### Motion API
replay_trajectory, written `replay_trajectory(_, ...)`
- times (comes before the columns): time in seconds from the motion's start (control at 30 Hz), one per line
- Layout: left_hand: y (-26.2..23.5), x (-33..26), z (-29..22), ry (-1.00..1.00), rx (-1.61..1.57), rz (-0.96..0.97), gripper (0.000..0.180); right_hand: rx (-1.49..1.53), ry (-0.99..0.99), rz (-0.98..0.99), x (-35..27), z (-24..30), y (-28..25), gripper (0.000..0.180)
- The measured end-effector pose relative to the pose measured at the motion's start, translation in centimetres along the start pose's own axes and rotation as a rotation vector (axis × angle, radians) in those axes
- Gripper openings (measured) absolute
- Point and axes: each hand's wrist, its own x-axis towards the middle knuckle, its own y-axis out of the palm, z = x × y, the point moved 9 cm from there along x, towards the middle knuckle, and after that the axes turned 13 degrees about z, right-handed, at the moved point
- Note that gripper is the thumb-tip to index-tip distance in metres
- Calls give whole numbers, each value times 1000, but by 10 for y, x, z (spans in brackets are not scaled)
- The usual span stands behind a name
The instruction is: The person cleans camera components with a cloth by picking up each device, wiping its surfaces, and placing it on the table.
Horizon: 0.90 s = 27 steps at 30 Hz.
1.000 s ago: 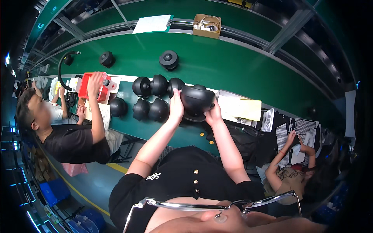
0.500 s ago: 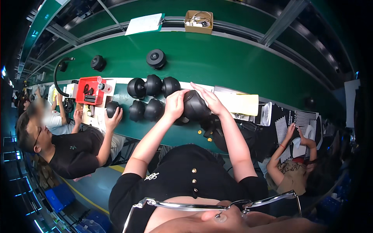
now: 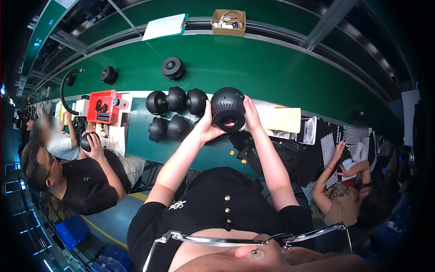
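Between both palms I hold a round black housing (image 3: 228,100) with a ring of vent slits and a round opening that faces me. My left hand (image 3: 208,124) grips its left side, with the fingers reaching beneath the opening. Along its right side lies my right hand (image 3: 252,117). Part of each hand's fingers is hidden by the housing. Just left of my left hand stand several similar black housings (image 3: 176,99) in two rows on the green table (image 3: 142,144).
On the green belt beyond are a black unit (image 3: 172,68) and a smaller one (image 3: 108,75). A red bin (image 3: 103,119) stands left, papers (image 3: 283,119) lie right, and a black bag (image 3: 276,158) is nearer me. A co-worker's hand (image 3: 94,147) holds a black ball-shaped part; another person works at right.
I have tipped the housing so its opening now faces me, and my hands have shifted to its sides. The belt units sit further left. The co-worker's part has moved left.
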Motion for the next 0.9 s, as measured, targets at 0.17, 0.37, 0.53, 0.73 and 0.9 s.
replay_trajectory(0.17,-2,2,9,139,-223,28,54,-536,108,-166,-2,26,-30,41)
replay_trajectory(0.37,4,11,1,278,-314,1,54,-1202,-325,171,-19,84,98,45)
replay_trajectory(0.53,-22,9,-11,286,-318,-84,50,-1231,-64,179,21,78,73,55)
replay_trajectory(0.73,-3,-5,-13,289,-292,102,66,-527,-34,-297,1,33,-46,50)
replay_trajectory(0.9,-17,2,1,218,-310,273,72,-833,-477,296,-33,104,96,64)
